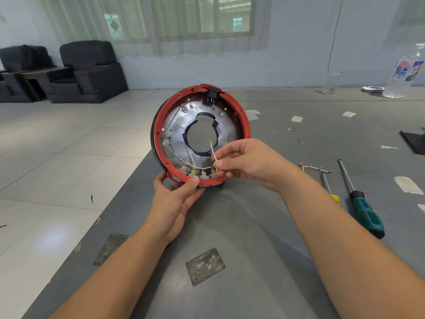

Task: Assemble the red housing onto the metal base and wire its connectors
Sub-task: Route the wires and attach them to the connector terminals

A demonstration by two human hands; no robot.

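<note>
Your left hand [178, 199] grips the lower rim of the red housing [247, 125], thumb curled over the edge and the fingers wrapped underneath, holding the ring tilted up on its edge above the grey table [253, 226]. The metal base [177, 125] sits inside the ring, its big centre hole facing you. Just above your left thumb a row of brass connectors [193, 170] lines the bottom of the ring, with white wires running up and away from them. Your right hand [250, 163] pinches one loose white wire [213, 151] between thumb and forefinger, right beside the rightmost connector (it may already be touching it, the view is too small to tell). Well beyond your right fingers lie a green-handled screwdriver [361, 201] and a yellow-handled one [328, 185].
</note>
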